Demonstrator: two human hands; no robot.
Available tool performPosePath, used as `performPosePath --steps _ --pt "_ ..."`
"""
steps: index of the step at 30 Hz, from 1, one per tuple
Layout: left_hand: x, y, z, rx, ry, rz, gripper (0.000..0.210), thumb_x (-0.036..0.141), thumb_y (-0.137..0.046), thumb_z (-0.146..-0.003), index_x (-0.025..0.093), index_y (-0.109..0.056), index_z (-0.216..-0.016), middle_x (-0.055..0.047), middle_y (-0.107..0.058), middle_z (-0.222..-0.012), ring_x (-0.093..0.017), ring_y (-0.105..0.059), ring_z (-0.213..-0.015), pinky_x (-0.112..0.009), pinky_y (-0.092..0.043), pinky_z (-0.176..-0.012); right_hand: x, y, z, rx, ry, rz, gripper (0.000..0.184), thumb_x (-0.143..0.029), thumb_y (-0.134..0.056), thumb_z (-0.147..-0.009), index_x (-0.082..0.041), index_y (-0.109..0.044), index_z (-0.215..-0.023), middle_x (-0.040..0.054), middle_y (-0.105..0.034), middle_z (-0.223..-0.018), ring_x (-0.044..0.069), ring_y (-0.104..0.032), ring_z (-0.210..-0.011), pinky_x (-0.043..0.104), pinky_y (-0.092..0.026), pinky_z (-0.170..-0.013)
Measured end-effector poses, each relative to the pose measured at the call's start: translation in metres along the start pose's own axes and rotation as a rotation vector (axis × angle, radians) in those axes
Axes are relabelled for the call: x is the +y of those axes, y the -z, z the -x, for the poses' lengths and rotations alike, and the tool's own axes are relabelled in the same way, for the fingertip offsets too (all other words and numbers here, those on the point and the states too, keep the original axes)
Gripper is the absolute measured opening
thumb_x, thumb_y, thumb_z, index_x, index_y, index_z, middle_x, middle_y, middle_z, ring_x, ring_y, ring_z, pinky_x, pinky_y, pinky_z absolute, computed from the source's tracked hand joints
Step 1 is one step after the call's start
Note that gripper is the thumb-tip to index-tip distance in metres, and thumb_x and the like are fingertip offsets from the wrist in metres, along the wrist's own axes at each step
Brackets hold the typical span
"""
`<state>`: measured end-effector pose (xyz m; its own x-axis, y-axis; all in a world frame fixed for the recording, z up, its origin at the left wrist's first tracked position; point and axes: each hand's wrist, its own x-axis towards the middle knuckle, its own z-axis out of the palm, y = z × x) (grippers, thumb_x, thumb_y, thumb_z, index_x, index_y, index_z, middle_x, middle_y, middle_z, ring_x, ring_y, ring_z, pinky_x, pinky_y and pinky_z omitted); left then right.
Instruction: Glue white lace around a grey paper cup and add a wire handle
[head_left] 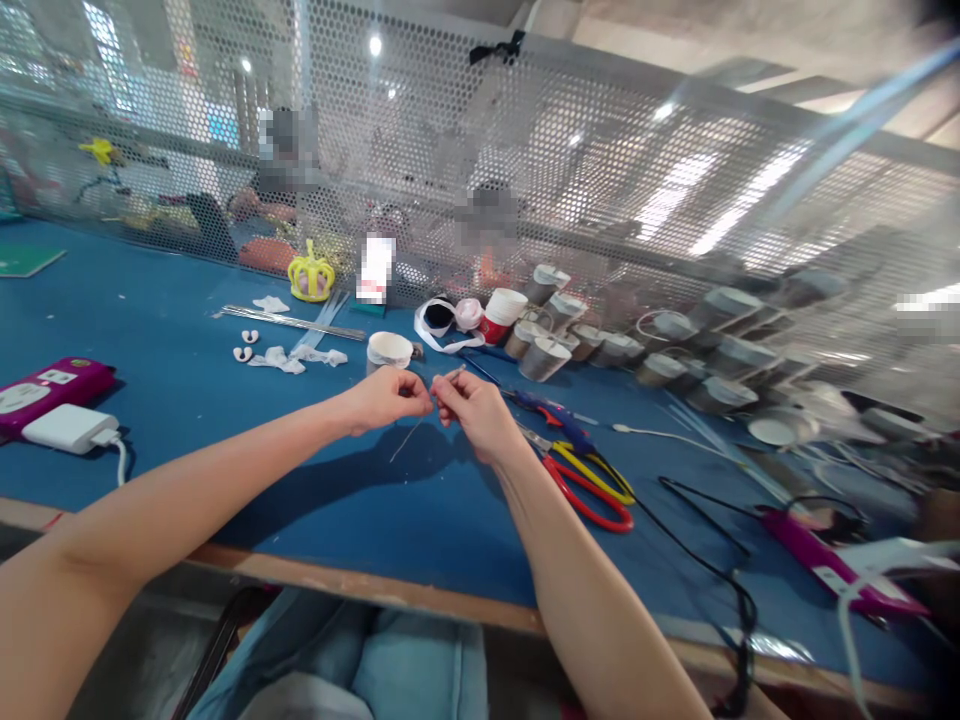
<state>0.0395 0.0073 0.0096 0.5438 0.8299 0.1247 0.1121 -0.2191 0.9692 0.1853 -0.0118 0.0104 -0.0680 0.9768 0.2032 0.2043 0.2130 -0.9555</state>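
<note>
Over the middle of the blue table, my left hand (pixel 386 400) and my right hand (pixel 474 408) meet almost fingertip to fingertip, both closed in a pinch. A thin wire (pixel 406 442) slants down from between the fingers toward the table. Its upper part is hidden by the fingertips, and a small pale tip shows above my right fingers. Just behind my left hand stands a white-rimmed cup (pixel 390 348). To the right of my right hand lie scissors (pixel 589 495) with one red and one yellow handle, overlapping a blue glue gun (pixel 559 420).
Thin metal wires (pixel 292 322), white scraps (pixel 279 360) and a yellow crown-shaped piece (pixel 310 275) lie at the back left. Several grey cups (pixel 545 358) line the back right before a perforated screen (pixel 420 110). Purple power strips (pixel 56 390) and cables flank both sides.
</note>
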Motion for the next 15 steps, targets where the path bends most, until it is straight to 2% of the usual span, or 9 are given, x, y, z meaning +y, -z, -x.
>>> performPosePath --steps 6,11,15 --pt "0.0046 -0.0011 0.0018 0.001 0.032 0.013 0.014 0.024 -0.056 -0.063 0.012 -0.05 -0.058 0.004 -0.048 -0.056 -0.005 -0.038 -0.051 -0.02 -0.029 -0.052 -0.0005 0.0002 0.0007 -0.005 0.022 0.005 0.03 -0.044 -0.058 -0.069 -0.016 -0.05 -0.063 -0.0057 -0.046 -0.05 0.006 -0.042 -0.043 0.021 -0.036 -0.042" --pt "0.006 0.0017 0.0016 -0.017 0.081 0.027 0.018 0.027 -0.057 -0.064 0.012 -0.049 -0.058 0.006 -0.044 -0.053 -0.004 -0.032 -0.047 -0.02 -0.024 -0.046 -0.0012 0.0024 0.0006 -0.11 0.047 0.013 0.027 -0.042 -0.061 -0.068 -0.016 -0.051 -0.069 -0.0047 -0.052 -0.056 0.007 -0.047 -0.047 0.022 -0.04 -0.046" --pt "0.0019 0.0057 -0.0003 -0.027 0.046 -0.026 0.019 0.03 -0.057 -0.065 0.012 -0.05 -0.059 0.006 -0.043 -0.052 -0.004 -0.032 -0.047 -0.02 -0.025 -0.047 -0.0006 0.0027 0.0006 -0.082 0.046 0.049 0.029 -0.044 -0.06 -0.067 -0.017 -0.048 -0.065 -0.0061 -0.048 -0.05 0.007 -0.045 -0.045 0.022 -0.039 -0.045"
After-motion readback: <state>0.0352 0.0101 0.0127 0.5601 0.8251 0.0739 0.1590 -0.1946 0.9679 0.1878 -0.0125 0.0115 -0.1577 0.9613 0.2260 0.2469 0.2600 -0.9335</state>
